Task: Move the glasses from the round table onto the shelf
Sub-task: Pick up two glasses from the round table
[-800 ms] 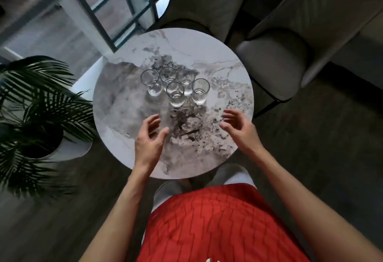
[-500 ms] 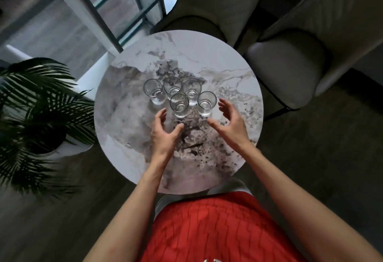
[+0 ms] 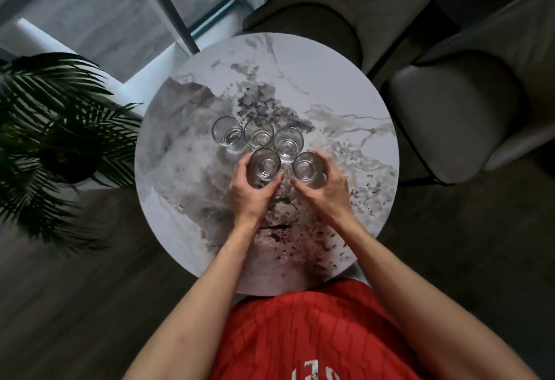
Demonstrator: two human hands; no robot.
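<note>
Here, on the round grey-veined marble table (image 3: 315, 79), 5 clear drinking glasses are clustering; the left hand (image 3: 250, 192) is wrapping the near-left glass (image 3: 265, 166), the right hand (image 3: 324, 190) the near-right glass (image 3: 307, 167).

Each hand (image 3: 250, 196) hides its glass's (image 3: 265, 164) lower wall.
</note>
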